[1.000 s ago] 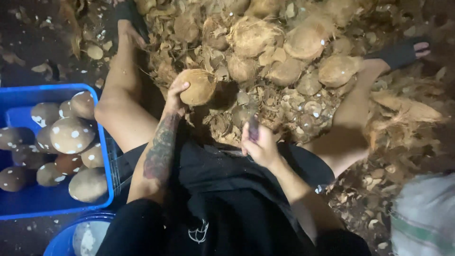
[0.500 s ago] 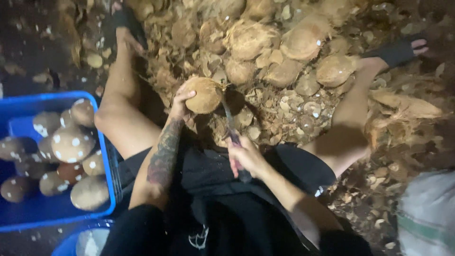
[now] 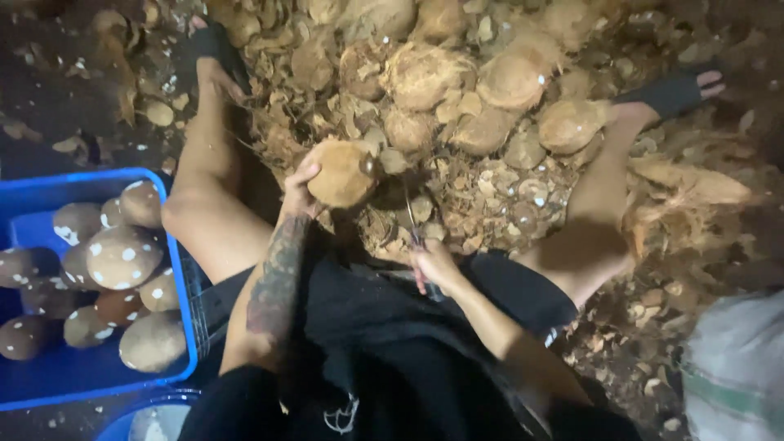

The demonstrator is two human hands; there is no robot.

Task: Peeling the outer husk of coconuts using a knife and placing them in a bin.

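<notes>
blue crate [image 3: 175, 359] at far left, holding peeled, white-flecked coconuts [image 3: 114, 257]. left hand [image 3: 300, 189] curled round brown coconut [image 3: 341, 173], held up over husk heap [image 3: 457, 147] between bare knees. right hand [image 3: 433, 265] lower and nearer body, fist closed on knife [image 3: 412, 224]; blade angled up-left toward coconut, tip just short of shell. left hand nearer; whole coconuts [image 3: 510, 82] beyond, pale sack [image 3: 735, 367] far right.

left hand [image 3: 300, 189]: raised forward, fingers curled in a grip, tattooed forearm extended
right hand [image 3: 433, 265]: low near lap, fist closed, wrist bent inward
</notes>
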